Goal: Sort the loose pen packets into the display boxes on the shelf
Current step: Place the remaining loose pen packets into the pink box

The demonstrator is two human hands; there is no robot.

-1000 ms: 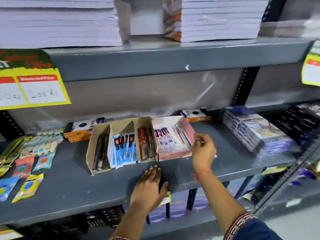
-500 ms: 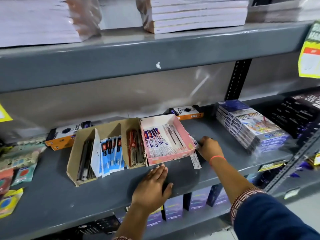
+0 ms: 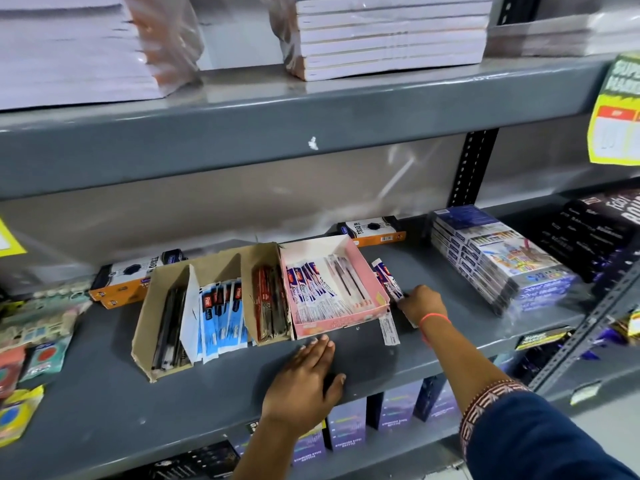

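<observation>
A pink display box (image 3: pixel 374 289) holds several white, blue and red pen packets. Left of it a brown cardboard box (image 3: pixel 149 317) has three slots with black pens, blue packets (image 3: pixel 221 313) and red packets (image 3: pixel 270 306). Loose pen packets (image 3: pixel 386 275) lie on the shelf just right of the pink box. My right hand (image 3: pixel 420 303) pinches them at their near end. Another loose packet (image 3: pixel 388 329) lies by the pink box's front corner. My left hand (image 3: pixel 304 379) rests flat, fingers spread, on the grey shelf (image 3: pixel 104 403) in front of the pink box.
Orange and black boxes (image 3: pixel 121 278) stand behind the display boxes. A wrapped stack of colourful packs (image 3: pixel 498 261) and dark packs (image 3: pixel 595 230) sit to the right, carded items (image 3: pixel 38 334) to the left. Paper stacks (image 3: pixel 388 32) fill the shelf above. Purple boxes (image 3: pixel 346 424) stand below.
My right hand has dropped from the pink box's right rim to the shelf beside it and closed on loose packets there. The view has shifted left and closer. The left hand stays put.
</observation>
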